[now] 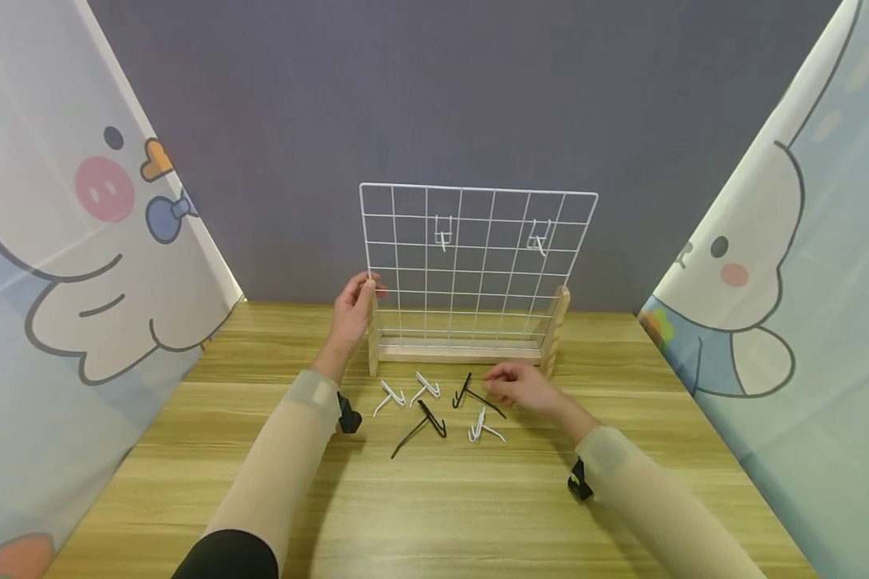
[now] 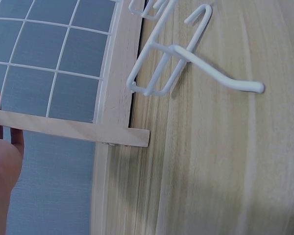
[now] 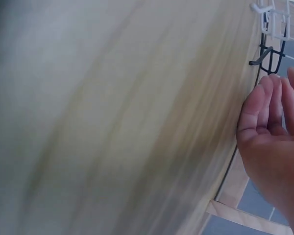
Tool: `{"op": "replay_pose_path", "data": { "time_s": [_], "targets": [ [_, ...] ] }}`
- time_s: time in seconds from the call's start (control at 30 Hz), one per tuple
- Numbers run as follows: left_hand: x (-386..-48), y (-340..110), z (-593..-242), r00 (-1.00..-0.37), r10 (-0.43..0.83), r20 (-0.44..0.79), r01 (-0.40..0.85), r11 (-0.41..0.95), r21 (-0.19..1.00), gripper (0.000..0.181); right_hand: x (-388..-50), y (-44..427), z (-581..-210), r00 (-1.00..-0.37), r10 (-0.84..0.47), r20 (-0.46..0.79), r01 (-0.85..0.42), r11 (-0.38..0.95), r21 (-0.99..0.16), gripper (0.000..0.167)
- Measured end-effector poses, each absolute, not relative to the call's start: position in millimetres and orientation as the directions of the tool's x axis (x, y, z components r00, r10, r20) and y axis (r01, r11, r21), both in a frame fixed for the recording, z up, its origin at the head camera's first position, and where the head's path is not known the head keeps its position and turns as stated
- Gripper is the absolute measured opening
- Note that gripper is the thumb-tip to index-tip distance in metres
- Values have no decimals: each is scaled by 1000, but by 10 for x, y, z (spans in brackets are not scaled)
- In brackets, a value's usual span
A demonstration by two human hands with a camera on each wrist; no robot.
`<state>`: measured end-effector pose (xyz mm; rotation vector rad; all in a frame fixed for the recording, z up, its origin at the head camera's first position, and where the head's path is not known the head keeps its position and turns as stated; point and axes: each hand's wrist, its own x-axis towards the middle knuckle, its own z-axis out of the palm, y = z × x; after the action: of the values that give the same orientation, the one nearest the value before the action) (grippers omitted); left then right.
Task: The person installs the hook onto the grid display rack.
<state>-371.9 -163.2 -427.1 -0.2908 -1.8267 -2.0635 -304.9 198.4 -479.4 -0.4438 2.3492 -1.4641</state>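
Note:
A white wire grid (image 1: 471,268) stands in a wooden base (image 1: 459,353), with two white hooks (image 1: 443,233) hung on its upper part. My left hand (image 1: 352,312) grips the top of the base's left post (image 2: 63,128), its fingers around the wood. Beside the black hook (image 1: 467,391) at the right is my right hand (image 1: 523,388), fingers loosely bent and holding nothing; in the right wrist view the hand (image 3: 272,117) has its fingertips just below a black hook (image 3: 272,58). A white hook (image 1: 483,428) lies in front of it.
Left of these on the wooden table (image 1: 434,515) lie another black hook (image 1: 426,420) and two white hooks (image 1: 389,396). A grey wall panel (image 1: 376,96) rises behind the grid. Cartoon-printed cloths (image 1: 760,305) hang at both sides.

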Motion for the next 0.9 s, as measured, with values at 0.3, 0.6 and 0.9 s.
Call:
{"op": "replay_pose_path", "data": {
  "time_s": [0.3, 0.6, 0.9],
  "targets": [
    [-3749, -1617, -4270, -899, -157, 408, 426, -100, 899, 35, -3111, 1974, -4776, -859, -492, -141, -161, 521, -838, 31],
    [-3747, -1625, -4280, -904, -146, 402, 418, -104, 902, 19, -3133, 2005, -4783, -842, -507, -182, -144, 539, -830, 33],
    [-3725, -1635, -4276, -910, -152, 386, 401, -88, 912, 29, -3106, 1950, -4784, -836, -524, -162, -194, 559, -806, 31]
  ]
}}
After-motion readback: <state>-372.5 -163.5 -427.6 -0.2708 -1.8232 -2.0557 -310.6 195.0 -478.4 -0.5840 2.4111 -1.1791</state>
